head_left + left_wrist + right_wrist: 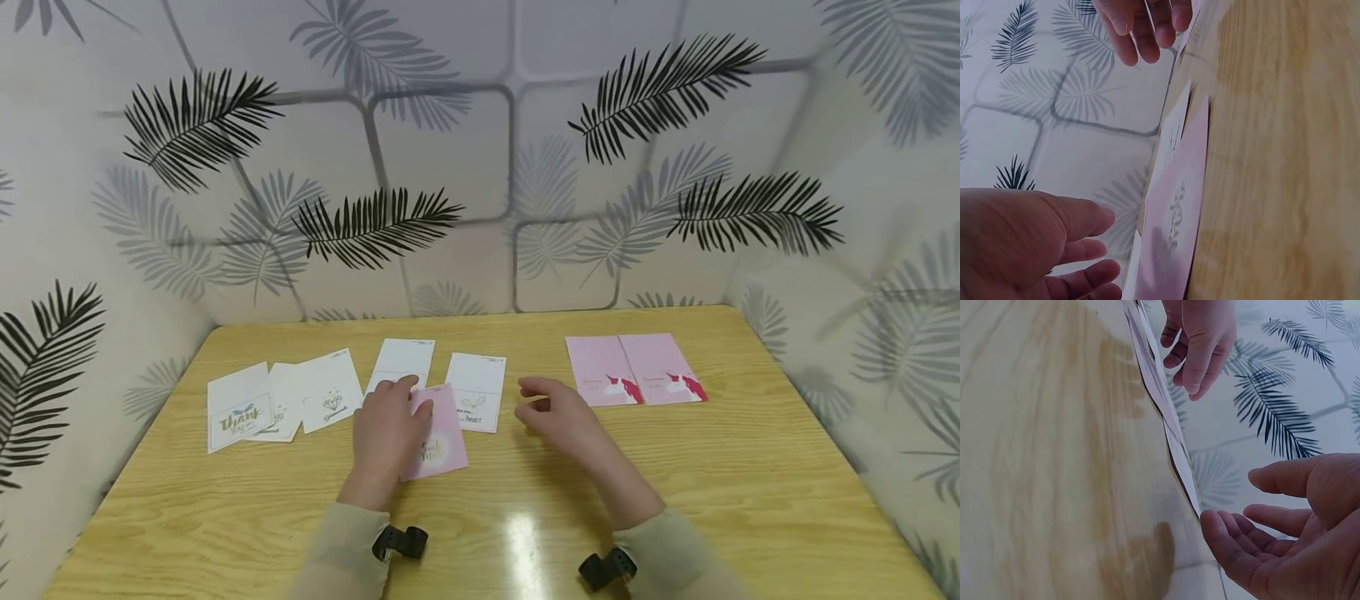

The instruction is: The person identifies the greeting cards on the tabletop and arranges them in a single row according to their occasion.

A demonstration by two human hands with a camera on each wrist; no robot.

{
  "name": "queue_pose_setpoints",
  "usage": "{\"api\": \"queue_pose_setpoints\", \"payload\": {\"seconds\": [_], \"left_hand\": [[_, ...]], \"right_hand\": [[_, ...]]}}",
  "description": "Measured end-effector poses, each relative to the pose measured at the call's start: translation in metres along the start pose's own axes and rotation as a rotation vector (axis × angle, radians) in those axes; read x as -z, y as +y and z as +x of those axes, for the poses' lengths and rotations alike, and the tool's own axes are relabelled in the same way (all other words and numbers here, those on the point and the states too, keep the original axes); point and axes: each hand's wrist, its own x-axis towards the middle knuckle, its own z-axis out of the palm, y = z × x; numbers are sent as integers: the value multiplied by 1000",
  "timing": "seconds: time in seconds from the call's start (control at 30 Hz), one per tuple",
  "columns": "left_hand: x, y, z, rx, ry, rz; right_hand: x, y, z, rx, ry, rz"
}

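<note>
Sleeve (341, 554) | left grip (387, 427) over pink card (444, 437), right grip (561, 418): both slack, empty | "Thank" card (238, 410)

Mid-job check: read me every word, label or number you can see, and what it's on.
"Thank": leftmost white card; smaller script below it blurred.
"heart": rightmost white card; its other print too small.
Central pink card: script too blurred to read surely.
Two pink cards at right: lettering too small.
Other three white cards: print too small or blurred.
</note>
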Motion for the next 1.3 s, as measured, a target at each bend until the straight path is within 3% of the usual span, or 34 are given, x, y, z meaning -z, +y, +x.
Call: {"api": "queue_pose_setpoints", "payload": {"seconds": [0.33,0.6,0.8,1.13,1.3], "left_hand": [[12,-27,-5,12,-23,-37],[24,-41,-4,-22,-166,-131],[27,-46,-4,-6,-225,-146],[23,-48,-4,-25,-227,-104],[22,-47,-2,-28,-230,-101]], "right_hand": [[-25,-11,1,15,-40,5],[-39,-17,-2,39,-98,36],[-47,-21,-2,52,-124,55],[-57,-26,-3,79,-192,108],[-60,-31,-5,45,-197,144]]}}
